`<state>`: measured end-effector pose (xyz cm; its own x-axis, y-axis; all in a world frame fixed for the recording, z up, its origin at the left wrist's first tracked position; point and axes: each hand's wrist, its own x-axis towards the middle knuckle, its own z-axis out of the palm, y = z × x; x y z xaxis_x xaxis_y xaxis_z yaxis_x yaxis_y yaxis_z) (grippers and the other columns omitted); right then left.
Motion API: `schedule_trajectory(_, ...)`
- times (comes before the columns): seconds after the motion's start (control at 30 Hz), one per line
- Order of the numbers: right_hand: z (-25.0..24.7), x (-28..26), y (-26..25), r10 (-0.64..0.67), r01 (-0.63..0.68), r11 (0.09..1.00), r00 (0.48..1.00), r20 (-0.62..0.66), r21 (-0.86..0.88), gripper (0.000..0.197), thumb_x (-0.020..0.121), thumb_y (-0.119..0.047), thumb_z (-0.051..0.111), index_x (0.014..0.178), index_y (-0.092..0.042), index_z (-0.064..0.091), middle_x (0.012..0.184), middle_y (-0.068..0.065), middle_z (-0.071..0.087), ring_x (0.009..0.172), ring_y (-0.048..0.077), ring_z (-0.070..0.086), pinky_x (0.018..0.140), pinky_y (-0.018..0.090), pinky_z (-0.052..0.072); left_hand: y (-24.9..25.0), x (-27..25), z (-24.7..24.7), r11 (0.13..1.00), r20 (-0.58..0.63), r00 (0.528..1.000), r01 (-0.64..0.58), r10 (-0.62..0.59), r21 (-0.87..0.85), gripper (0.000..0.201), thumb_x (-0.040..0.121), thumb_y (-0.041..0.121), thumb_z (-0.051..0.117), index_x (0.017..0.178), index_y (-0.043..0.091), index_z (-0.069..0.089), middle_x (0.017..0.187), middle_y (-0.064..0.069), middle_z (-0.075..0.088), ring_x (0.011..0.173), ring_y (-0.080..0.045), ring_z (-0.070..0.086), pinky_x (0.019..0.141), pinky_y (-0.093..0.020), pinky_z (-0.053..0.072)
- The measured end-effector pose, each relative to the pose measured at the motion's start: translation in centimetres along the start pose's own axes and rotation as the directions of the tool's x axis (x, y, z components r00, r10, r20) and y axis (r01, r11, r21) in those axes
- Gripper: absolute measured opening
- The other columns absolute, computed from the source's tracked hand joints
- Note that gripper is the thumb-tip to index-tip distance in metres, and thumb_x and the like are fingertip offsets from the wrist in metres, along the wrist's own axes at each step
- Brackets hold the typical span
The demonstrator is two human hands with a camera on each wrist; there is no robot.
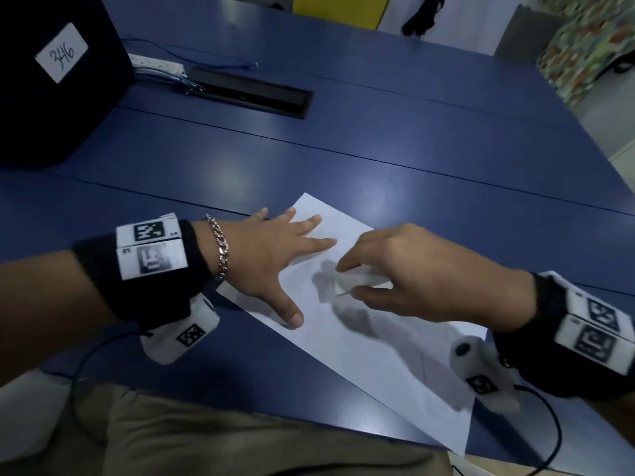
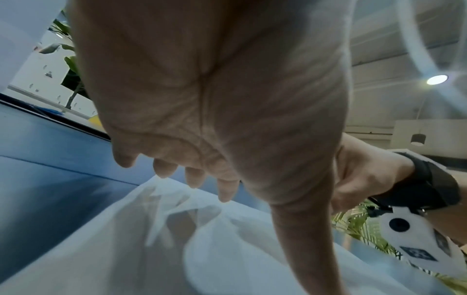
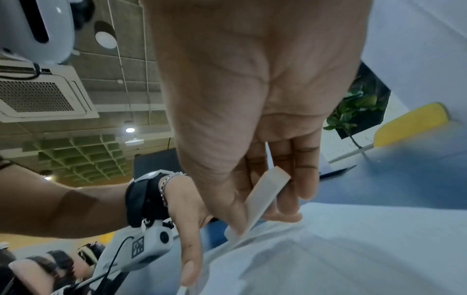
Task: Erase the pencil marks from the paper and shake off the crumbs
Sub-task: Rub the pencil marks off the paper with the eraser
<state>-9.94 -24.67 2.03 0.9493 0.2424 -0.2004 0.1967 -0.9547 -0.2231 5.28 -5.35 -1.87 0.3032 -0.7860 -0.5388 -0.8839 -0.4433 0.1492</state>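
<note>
White flat paper point(image 1: 378, 355) under splayed left hand point(image 1: 268, 255), right hand point(image 1: 412, 273) pinching slim, prob. rubber eraser point(image 1: 357, 283)

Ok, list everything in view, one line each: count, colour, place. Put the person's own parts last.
Table: one, blue, fills the view.
Paper: one sheet, white, lying askew on the near table.
Eraser: one, white, over the sheet's middle, in the right hand.
Black box: one, far left, white label reading 346.
Power strip: one, white, beside the box.
Cable slot: one, black, set into the table.
Blue cable: one, behind the slot.
Bracelet: one, silver chain, left wrist.
Wrist cameras: two, white, one per wrist.
Left hand: fingers spread flat, pressing on the paper.
Right hand: fingers pinch the eraser.
</note>
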Motion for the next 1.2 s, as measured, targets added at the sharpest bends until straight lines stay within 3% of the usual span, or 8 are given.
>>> schedule_trajectory(0.13, 1.1, 1.7, -0.4, -0.048, 0.048, 0.999, 0.999, 0.005, 0.020, 0.022, 0.093, -0.037, 0.066, 0.114, -0.034, 0.069, 0.110, -0.015, 0.067, 0.096, 0.009, 0.062, 0.080, 0.037, 0.055, -0.2, 0.9, 1.0, 1.000, 0.011, 1.000, 0.026, -0.027, 0.013, 0.136, 0.061, 0.094, 0.069, 0.159, 0.056, -0.016, 0.171, 0.012, -0.029, 0.159, -0.026, -0.022, 0.122, -0.072, -0.009)
schedule_trajectory(0.3, 2.1, 2.7, -0.4, -0.098, 0.100, 0.994, 0.995, -0.033, 0.055, 0.020, 0.088, -0.027, 0.069, 0.105, -0.035, 0.075, 0.107, -0.015, 0.069, 0.092, 0.007, 0.063, 0.074, 0.023, 0.048, -0.4, 1.0, 1.6, 0.999, 0.015, 0.999, 0.038, -0.038, 0.029, 0.141, 0.053, 0.098, 0.068, 0.155, 0.059, -0.021, 0.169, 0.014, -0.033, 0.158, -0.026, -0.026, 0.117, -0.080, -0.003)
schedule_trajectory(0.43, 2.4, 2.4, -0.4, -0.155, 0.145, 0.983, 0.984, 0.084, 0.115, 0.027, 0.085, -0.035, 0.068, 0.110, -0.030, 0.074, 0.103, -0.011, 0.068, 0.091, 0.017, 0.066, 0.079, 0.036, 0.055, -0.2, 1.0, 1.7, 0.997, 0.025, 0.998, 0.051, -0.052, 0.061, 0.146, 0.051, 0.099, 0.067, 0.154, 0.056, -0.028, 0.167, 0.014, -0.037, 0.158, -0.026, -0.028, 0.114, -0.083, -0.002)
schedule_trajectory(0.5, 2.4, 2.3, -0.4, -0.182, 0.164, 0.977, 0.974, 0.134, 0.139, 0.031, 0.085, -0.039, 0.069, 0.114, -0.028, 0.073, 0.105, -0.012, 0.067, 0.092, 0.017, 0.066, 0.082, 0.037, 0.055, -0.2, 1.1, 1.8, 0.997, 0.035, 0.998, 0.058, -0.060, 0.056, 0.148, 0.051, 0.100, 0.067, 0.153, 0.056, -0.031, 0.165, 0.014, -0.040, 0.157, -0.026, -0.030, 0.113, -0.085, -0.001)
schedule_trajectory(0.7, 2.3, 3.2, 0.3, -0.152, 0.152, 0.983, 0.988, -0.012, 0.098, 0.022, 0.084, -0.024, 0.072, 0.105, -0.030, 0.076, 0.109, -0.015, 0.069, 0.096, 0.011, 0.066, 0.082, 0.036, 0.055, -0.3, 1.2, 1.8, 0.996, 0.056, 0.996, 0.067, -0.070, 0.056, 0.147, 0.051, 0.100, 0.066, 0.155, 0.055, -0.027, 0.164, 0.016, -0.042, 0.156, -0.026, -0.032, 0.112, -0.085, -0.002)
schedule_trajectory(0.87, 2.7, 2.2, -0.8, -0.214, 0.204, 0.975, 0.966, 0.144, 0.086, 0.023, 0.088, -0.040, 0.067, 0.108, -0.030, 0.074, 0.100, -0.011, 0.065, 0.087, 0.016, 0.064, 0.078, 0.037, 0.055, -0.1, 1.1, 1.7, 0.995, 0.056, 0.995, 0.073, -0.076, 0.069, 0.148, 0.053, 0.098, 0.067, 0.152, 0.054, -0.033, 0.165, 0.012, -0.042, 0.156, -0.028, -0.031, 0.112, -0.085, -0.003)
schedule_trajectory(1.03, 2.1, 3.1, 0.6, -0.141, 0.142, 0.987, 0.990, -0.023, 0.078, 0.020, 0.084, -0.027, 0.072, 0.104, -0.028, 0.076, 0.105, -0.014, 0.068, 0.091, 0.011, 0.064, 0.077, 0.031, 0.054, -0.1, 1.2, 1.7, 0.994, 0.061, 0.995, 0.070, -0.075, 0.084, 0.149, 0.050, 0.101, 0.064, 0.153, 0.053, -0.033, 0.164, 0.013, -0.042, 0.157, -0.028, -0.030, 0.113, -0.085, -0.001)
schedule_trajectory(1.2, 2.7, 2.0, -0.7, -0.229, 0.214, 0.971, 0.963, 0.145, 0.111, 0.022, 0.089, -0.041, 0.068, 0.106, -0.029, 0.075, 0.098, -0.011, 0.064, 0.085, 0.015, 0.064, 0.077, 0.036, 0.054, 0.2, 1.0, 1.6, 0.994, 0.070, 0.993, 0.087, -0.092, 0.073, 0.148, 0.053, 0.097, 0.068, 0.153, 0.054, -0.033, 0.164, 0.013, -0.043, 0.156, -0.028, -0.031, 0.109, -0.089, 0.002)
